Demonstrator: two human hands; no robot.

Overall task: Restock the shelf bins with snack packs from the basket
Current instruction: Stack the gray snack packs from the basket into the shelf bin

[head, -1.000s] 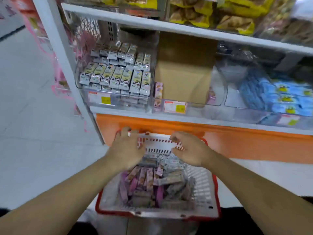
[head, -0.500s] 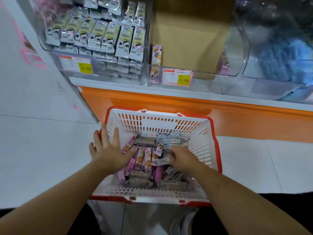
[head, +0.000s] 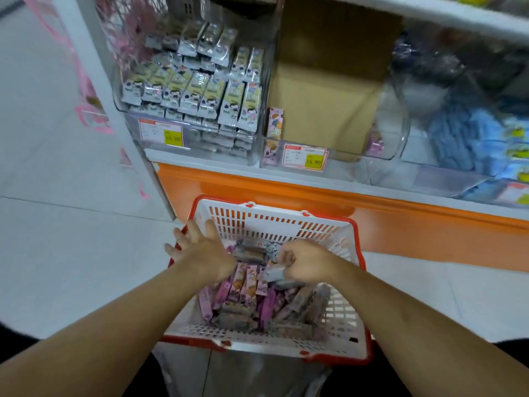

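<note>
Grey snack pack [head: 275, 274] pinched in right hand [head: 307, 263], long axis roughly level, free end pointing left, above pile inside red-rimmed white basket [head: 274, 222]. Left hand [head: 200, 247] fingers spread, over basket's left rim. Basket on pale tiled floor [head: 71, 253], just before orange shelf base [head: 400, 224]. Middle bin [head: 357, 164] above mostly unfilled.

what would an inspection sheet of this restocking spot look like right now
surface: pale tiled floor; basket stands on it below the orange shelf base.
job's things: snack packs heaped in basket; left bin full, middle bin nearly bare.
clutter: cardboard box in the middle bin.
grippers: left hand open at the basket's left rim; right hand grips a grey pack.
cables: nothing seen.
surroundings: blue packs in the right bin.
</note>
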